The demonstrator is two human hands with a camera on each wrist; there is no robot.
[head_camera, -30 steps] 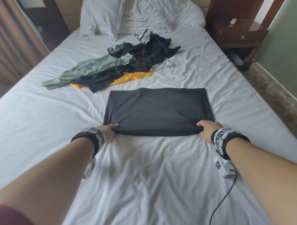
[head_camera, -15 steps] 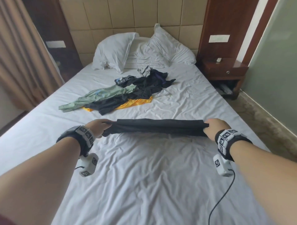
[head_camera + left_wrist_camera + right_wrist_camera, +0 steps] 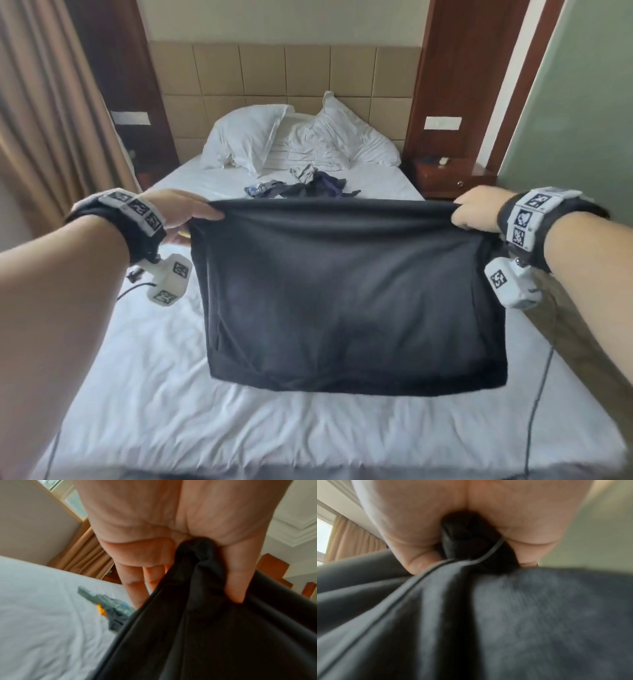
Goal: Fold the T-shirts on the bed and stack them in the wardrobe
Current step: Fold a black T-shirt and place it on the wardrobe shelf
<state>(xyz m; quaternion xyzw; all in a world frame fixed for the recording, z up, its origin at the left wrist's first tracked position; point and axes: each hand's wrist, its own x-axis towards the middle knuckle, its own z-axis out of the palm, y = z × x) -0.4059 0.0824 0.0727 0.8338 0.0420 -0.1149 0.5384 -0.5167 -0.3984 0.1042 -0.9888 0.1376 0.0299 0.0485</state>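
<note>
Head view: black T-shirt point(image 3: 342, 291) hangs as a half-folded rectangle, off the bed point(image 3: 171, 394), top edge stretched between both hands, bottom edge above the sheet at 6 o'clock.
Left hand point(image 3: 178, 214): pinches the shirt's top corner at 9 o'clock; left wrist view shows thumb point(image 3: 240, 574) over the cloth, fingers behind, cloth bunched in the palm.
Right hand point(image 3: 479, 212): fingers clenched round the top corner at 3 o'clock; right wrist view is blurred but shows cloth bunched in the fist.
Step, my guess: lifting to lay down or fold once more; wardrobe not in view.
Risk 1: layers hang loose, so the fold could slide open if either pinch loosens.
Risk 2: uneven pull would skew the edges and leave creases.
Risk 3: cables point(image 3: 537, 394) dangling from the wrist cameras could snag the cloth or get folded in.
Pile of clothes point(image 3: 301, 186): dark and grey items at 12 o'clock, mostly hidden behind the shirt; more folding left.
Pillows point(image 3: 246, 140): two at 12 o'clock by the headboard.
Nightstand point(image 3: 452, 178): at 2 o'clock beside the bed.
Curtain point(image 3: 44, 120): at 10 o'clock.
In the way: nothing on the sheet under the shirt.
</note>
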